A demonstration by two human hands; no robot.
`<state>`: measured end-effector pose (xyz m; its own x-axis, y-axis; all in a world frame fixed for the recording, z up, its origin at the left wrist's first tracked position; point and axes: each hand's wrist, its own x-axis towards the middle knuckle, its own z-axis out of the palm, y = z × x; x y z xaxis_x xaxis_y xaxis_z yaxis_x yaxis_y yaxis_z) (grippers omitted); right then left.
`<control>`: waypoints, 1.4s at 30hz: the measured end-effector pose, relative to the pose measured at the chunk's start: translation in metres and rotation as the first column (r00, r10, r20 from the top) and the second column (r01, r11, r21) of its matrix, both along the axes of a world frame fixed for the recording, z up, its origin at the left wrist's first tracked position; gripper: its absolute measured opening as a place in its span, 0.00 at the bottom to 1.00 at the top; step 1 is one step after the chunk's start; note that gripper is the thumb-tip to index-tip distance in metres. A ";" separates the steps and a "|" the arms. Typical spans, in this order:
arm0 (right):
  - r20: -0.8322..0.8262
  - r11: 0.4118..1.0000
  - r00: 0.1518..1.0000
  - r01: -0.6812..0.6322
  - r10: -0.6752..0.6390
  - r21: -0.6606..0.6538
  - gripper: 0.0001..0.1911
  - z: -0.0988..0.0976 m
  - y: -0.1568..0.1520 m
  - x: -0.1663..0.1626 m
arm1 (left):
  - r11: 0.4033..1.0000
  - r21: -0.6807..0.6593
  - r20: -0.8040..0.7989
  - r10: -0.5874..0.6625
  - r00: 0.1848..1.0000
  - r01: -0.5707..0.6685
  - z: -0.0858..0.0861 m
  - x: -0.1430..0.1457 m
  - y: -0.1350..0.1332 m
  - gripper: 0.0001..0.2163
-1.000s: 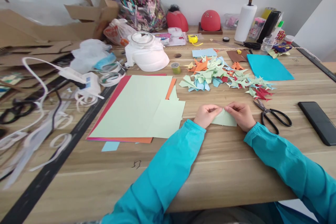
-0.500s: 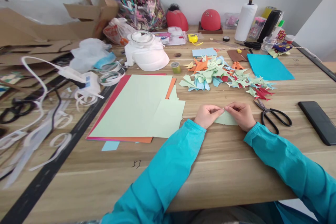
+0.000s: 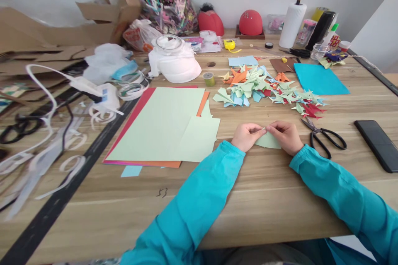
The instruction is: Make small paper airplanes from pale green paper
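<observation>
Between my hands is a small pale green sheet of paper [image 3: 268, 140], with its lower part showing below the fingers. My left hand [image 3: 246, 136] pinches its top left side, thumb and fingers pressed together. My right hand [image 3: 286, 136] grips the right side, its thumb meeting the left one near the top. Part of the paper is hidden behind the fingers. Beyond my hands lies a pile of folded paper cranes [image 3: 258, 87] in green, orange, blue and red. Black-handled scissors [image 3: 323, 134] rest just right of my right hand. A stack of coloured paper [image 3: 158, 126], pale green on top, lies to the left.
A black phone [image 3: 377, 145] lies at the right. Behind the cranes are a turquoise sheet [image 3: 321, 78] and a yellow tape measure [image 3: 229, 44]. A small spool [image 3: 208, 79] stands near the paper stack. Cords and a white power strip [image 3: 107, 97] clutter the left side.
Both hands keep hold of the green paper in nearly the same place. The fingertips have shifted only slightly, and the whole view has moved a little.
</observation>
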<state>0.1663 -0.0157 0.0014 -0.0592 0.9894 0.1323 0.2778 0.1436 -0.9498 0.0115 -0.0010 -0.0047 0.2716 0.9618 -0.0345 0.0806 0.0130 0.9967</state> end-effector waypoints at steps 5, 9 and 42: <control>0.018 1.000 1.000 0.000 0.000 0.012 0.19 -0.001 0.000 0.000 | 1.000 -0.010 0.010 0.008 1.000 -0.008 0.000 0.000 0.000 0.13; 0.014 1.000 1.000 -0.011 0.011 0.022 0.18 -0.001 0.000 0.000 | 1.000 -0.011 0.013 0.018 1.000 -0.018 0.000 0.000 -0.001 0.13; -0.074 0.988 0.986 -0.153 0.151 -0.030 0.15 -0.001 0.000 0.001 | 0.996 -0.061 0.024 -0.061 0.998 0.063 0.009 0.000 -0.003 0.10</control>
